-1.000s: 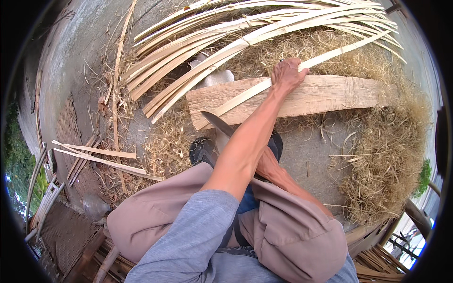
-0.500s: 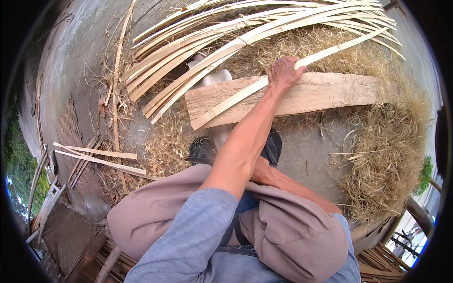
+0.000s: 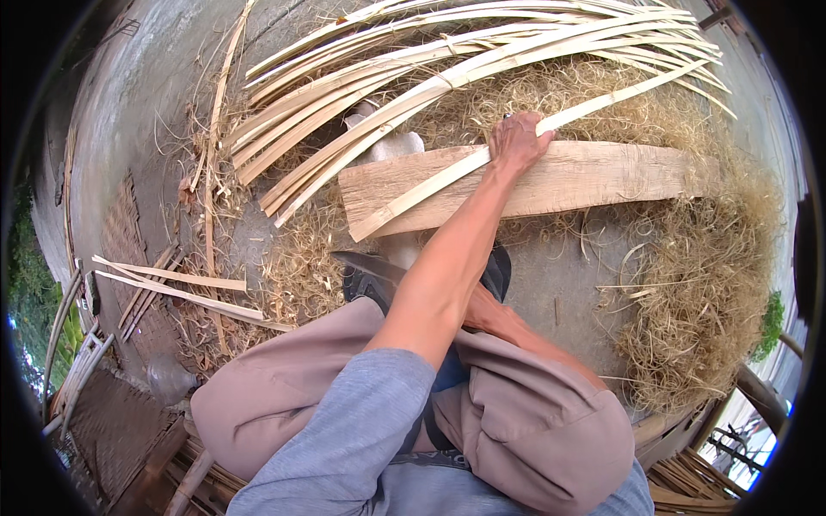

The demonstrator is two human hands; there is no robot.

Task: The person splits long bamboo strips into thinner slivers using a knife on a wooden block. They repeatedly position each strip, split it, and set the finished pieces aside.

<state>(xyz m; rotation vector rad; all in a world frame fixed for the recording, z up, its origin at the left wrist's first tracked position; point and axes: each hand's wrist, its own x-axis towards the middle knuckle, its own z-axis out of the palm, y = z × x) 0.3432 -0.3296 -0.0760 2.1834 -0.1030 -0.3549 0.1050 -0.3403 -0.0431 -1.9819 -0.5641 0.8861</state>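
A long pale strip, apparently split bamboo, (image 3: 430, 185) lies slantwise over a broad wooden board (image 3: 602, 175). My left hand (image 3: 519, 143) is closed around the strip near its middle, above the board's far edge. From behind my left forearm a dark knife blade (image 3: 368, 263) points left, low over my feet. My right hand (image 3: 484, 311) reaches in under that forearm, in line with the blade. Its fingers and the knife's handle are hidden, though the blade's position shows the hand gripping it.
A fanned pile of pale strips (image 3: 465, 72) lies beyond the board. Curly shavings (image 3: 705, 284) heap on the right and around the board. Several loose strips (image 3: 185, 292) rest at the left. My dark shoes (image 3: 496, 275) are just below the board.
The knife blade has come into sight on the left of my left forearm. My left hand keeps its grip on the strip, whose far end has dipped slightly.
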